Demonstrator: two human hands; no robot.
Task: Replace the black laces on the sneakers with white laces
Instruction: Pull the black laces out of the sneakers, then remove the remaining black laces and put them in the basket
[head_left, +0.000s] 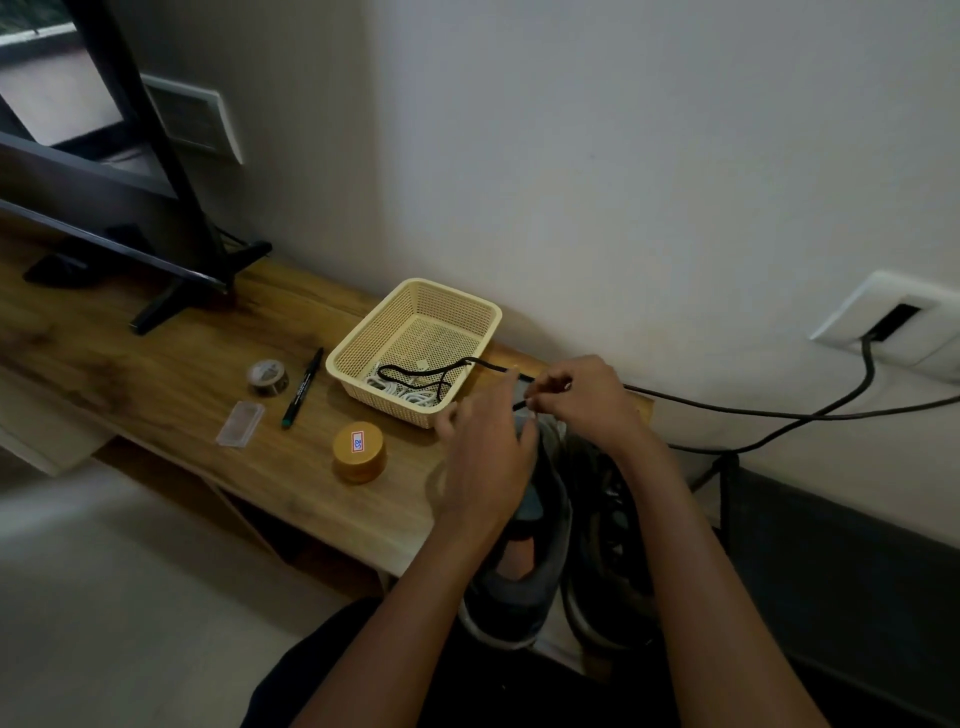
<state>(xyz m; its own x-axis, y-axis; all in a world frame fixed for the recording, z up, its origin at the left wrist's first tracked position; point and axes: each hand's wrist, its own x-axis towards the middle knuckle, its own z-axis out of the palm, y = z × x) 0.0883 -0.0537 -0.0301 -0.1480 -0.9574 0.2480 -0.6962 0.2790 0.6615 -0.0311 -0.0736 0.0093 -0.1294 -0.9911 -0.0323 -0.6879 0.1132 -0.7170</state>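
the job is partly done. the right hand (582, 397) has a narrow grip: its fingertips pinch one black lace (493, 368) just above the toe of the left sneaker (519, 582). from that pinch the lace runs over the edge of the basket (441, 304). its far end lies looped inside, on top of the white laces (415, 397).

the left sneaker shows a bare tongue and no lace that i can see, so i think its black lace is out or nearly out. the right sneaker (608, 519) stands just beside it and seems to have its dark lace in, but it is dim there.

the left hand (485, 457) is over the front of the left sneaker. its fingers are blurred, so i cannot tell if its grip is wide or holds anything.

what is left, i think: drop this lace, take the other black one out, and put white laces in both shoes. no white lace is in a shoe yet.

counting: two sneakers, two hands, one black lace out in the open, one basket. the white laces are a bunch i cannot count. on the desk (156, 364) there are also one roll of tape (267, 378), one pen (304, 387), one small clear box (240, 423) and one yellow jar (359, 452).
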